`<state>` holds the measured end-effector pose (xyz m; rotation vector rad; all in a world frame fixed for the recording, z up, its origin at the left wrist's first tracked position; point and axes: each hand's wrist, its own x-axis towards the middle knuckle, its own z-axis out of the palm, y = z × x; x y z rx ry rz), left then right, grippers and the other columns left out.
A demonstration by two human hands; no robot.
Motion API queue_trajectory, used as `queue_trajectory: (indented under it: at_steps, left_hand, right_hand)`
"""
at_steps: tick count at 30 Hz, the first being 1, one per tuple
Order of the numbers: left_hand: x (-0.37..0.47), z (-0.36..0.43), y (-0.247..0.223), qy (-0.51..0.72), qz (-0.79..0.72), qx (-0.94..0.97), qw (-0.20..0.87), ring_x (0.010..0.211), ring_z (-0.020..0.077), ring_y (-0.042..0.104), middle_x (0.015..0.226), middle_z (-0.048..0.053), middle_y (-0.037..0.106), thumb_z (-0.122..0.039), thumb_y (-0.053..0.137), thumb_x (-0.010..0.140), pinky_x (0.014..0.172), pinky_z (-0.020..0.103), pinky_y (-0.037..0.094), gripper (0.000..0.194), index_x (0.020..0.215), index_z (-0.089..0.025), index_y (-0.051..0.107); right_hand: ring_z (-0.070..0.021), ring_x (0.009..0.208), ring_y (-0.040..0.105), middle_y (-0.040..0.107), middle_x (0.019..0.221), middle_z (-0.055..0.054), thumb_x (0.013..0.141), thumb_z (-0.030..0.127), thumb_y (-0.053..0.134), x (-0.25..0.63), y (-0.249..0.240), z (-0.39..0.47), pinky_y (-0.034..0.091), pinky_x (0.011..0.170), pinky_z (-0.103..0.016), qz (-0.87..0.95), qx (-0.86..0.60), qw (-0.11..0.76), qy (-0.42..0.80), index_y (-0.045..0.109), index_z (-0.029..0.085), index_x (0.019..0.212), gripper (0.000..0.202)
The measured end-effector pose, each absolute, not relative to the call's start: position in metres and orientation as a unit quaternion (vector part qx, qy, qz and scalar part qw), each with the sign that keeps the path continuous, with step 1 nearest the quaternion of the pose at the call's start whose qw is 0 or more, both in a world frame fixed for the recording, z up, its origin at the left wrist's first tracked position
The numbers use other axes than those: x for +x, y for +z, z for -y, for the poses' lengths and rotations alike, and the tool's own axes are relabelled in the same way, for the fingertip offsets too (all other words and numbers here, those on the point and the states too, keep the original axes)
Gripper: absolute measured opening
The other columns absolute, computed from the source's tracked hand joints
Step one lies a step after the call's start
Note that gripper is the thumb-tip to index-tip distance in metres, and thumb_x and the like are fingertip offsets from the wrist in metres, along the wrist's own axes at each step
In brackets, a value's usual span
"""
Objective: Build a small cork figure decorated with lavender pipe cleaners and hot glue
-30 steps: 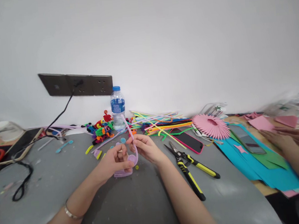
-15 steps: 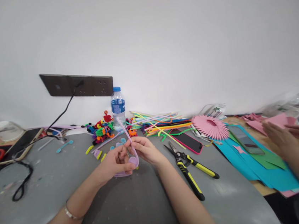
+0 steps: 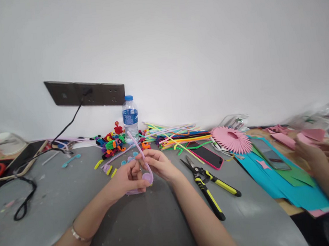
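Note:
A light purple pipe cleaner [image 3: 135,142] rises between my two hands, its free end pointing up and slightly left. Its lower end curls into a round coil [image 3: 147,178] beside my left thumb. My left hand [image 3: 129,179] is closed, fingers bent, on the lower part of the purple work; its palm side is hidden. With thumb and fingers pinched, my right hand [image 3: 160,165] grips the stem higher up. Behind the hands lie small blue coils [image 3: 130,159] and yellow and purple pieces [image 3: 107,169]. Pliers-like shears [image 3: 207,177] with yellow-black handles lie spread to the right.
A water bottle [image 3: 130,118] stands by the wall, flanked by colourful pipe-cleaner figures [image 3: 112,143] and a pile of pipe cleaners [image 3: 180,134]. Further right are a phone [image 3: 207,155], a pink paper fan [image 3: 231,139] and blue sheets [image 3: 276,183]. Another person's hands [image 3: 311,154] handle pink paper.
The pipe cleaner's free end has tipped slightly left. My hands stay almost in place. At the right, the other person's hands have shifted around the pink paper.

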<state>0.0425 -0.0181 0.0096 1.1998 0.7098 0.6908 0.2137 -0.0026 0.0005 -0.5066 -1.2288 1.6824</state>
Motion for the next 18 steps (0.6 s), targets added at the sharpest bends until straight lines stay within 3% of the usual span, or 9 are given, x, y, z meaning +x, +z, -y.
queue_trajectory:
  at_steps: [10,18]
  left_hand:
    - [0.0418,0.0182,0.0131,0.309,-0.325,0.577,0.683,0.046,0.0093,0.052,0.049,-0.01,0.047,-0.03,0.083,0.063,0.051,0.023,0.042,0.056,0.061,-0.022,0.028]
    - [0.042,0.0178,0.0096,0.309,-0.31,0.54,0.719,0.053,0.0104,0.056,0.063,-0.007,0.053,-0.033,0.086,0.061,0.052,0.024,0.046,0.054,0.068,-0.021,0.034]
  right_hand:
    - [-0.0088,0.059,0.049,0.058,0.067,0.003,0.075,0.04,0.081,0.213,-0.0063,-0.001,0.04,0.059,-0.02,0.495,-0.233,0.496,0.675,0.07,0.018,0.087,0.028]
    - [-0.0108,0.058,0.058,0.066,0.068,0.001,0.074,0.044,0.081,0.2106,-0.006,0.0004,0.045,0.061,-0.022,0.483,-0.224,0.479,0.698,0.07,0.018,0.091,0.033]
